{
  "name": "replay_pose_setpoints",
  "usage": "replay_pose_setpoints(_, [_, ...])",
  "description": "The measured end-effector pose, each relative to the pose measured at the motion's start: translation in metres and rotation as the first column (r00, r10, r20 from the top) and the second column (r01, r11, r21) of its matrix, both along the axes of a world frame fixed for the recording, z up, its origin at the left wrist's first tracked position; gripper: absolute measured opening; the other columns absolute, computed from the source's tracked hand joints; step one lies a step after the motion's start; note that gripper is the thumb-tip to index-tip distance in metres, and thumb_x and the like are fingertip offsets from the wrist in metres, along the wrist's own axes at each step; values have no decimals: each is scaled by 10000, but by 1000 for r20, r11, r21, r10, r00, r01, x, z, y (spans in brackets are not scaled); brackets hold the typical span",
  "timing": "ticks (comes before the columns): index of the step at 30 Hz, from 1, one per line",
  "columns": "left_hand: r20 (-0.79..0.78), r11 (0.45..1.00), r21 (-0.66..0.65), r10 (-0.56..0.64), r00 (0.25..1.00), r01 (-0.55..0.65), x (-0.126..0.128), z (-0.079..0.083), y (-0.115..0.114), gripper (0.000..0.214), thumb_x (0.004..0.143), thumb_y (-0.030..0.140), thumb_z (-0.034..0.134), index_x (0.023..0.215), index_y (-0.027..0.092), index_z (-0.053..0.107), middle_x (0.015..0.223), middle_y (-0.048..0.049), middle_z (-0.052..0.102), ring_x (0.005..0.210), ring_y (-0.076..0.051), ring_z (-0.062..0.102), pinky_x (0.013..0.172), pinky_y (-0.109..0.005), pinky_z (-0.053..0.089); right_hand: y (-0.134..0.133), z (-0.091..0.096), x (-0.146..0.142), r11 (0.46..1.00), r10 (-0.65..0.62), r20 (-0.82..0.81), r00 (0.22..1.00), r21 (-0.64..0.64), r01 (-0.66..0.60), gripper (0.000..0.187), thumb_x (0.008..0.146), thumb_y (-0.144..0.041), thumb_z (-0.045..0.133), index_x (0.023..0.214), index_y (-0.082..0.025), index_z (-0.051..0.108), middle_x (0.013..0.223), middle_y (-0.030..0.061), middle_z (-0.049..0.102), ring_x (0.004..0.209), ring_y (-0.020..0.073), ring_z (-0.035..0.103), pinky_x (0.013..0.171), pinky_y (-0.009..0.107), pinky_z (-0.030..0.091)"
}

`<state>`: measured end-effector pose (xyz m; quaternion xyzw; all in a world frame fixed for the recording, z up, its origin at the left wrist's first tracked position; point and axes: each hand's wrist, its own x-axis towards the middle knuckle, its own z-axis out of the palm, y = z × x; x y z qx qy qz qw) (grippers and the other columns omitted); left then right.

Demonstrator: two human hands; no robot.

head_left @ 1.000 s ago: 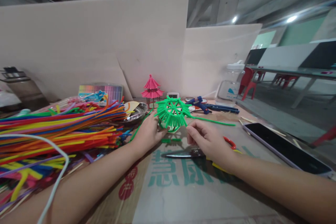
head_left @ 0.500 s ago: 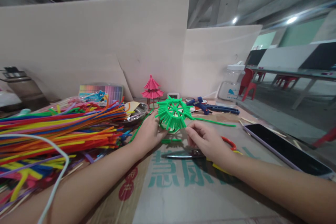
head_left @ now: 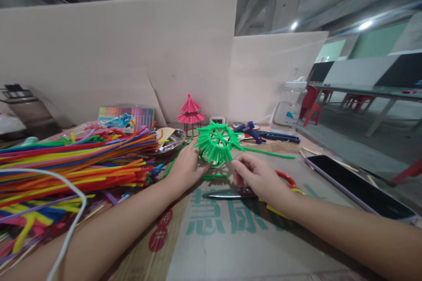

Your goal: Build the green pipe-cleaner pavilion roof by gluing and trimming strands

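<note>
While my left hand [head_left: 187,164], partly curled, grips the green pipe-cleaner frame [head_left: 220,153], my right hand [head_left: 256,176], pinched nearly closed, on what I cannot tell, should nudge it gently.

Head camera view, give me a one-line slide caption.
Left hand holding a green fringed craft piece, right hand near its edge over scissors, a pink pagoda model behind.
</note>
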<state>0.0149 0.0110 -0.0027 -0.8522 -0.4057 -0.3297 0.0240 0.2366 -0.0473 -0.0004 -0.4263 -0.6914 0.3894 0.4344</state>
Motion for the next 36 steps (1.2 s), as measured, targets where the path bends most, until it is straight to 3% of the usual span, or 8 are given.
replay_pose_setpoints(9, [24,1000,5,-19,1000,19,1,1,-1,462,857,317,637,1296,200,553,1206,-110,620,1118,-286,591,1060,-458,447,1,2,-2,988,28,-103,994,-147,-43,311,944,-482,496,776,-221,515,602,-40,606,498,108,514,476,222,399])
replay_pose_setpoints(19, [15,999,28,-43,999,42,0,1,0,475,869,302,634,1317,195,522,1279,-107,587,1206,-281,552,1083,-459,436,1,4,-3,973,47,-152,987,-216,-79,365,898,-534,553,740,-208,507,592,-33,613,477,86,505,448,201,365])
replay_pose_setpoints(29, [7,999,33,-35,999,35,0,-1,1,455,881,320,626,1306,190,529,1255,-105,597,1144,-270,583,1075,-465,443,2,6,-4,965,42,-147,988,-250,-78,395,863,-575,584,735,-209,506,597,-31,610,481,86,512,439,193,362])
replay_pose_setpoints(36, [27,998,8,-56,998,56,1,3,0,450,875,295,630,1301,185,535,1317,-114,578,1243,-287,538,1089,-470,434,5,6,-2,929,74,-190,979,-344,-137,460,874,-644,526,846,-195,619,590,-14,613,470,92,512,410,191,333])
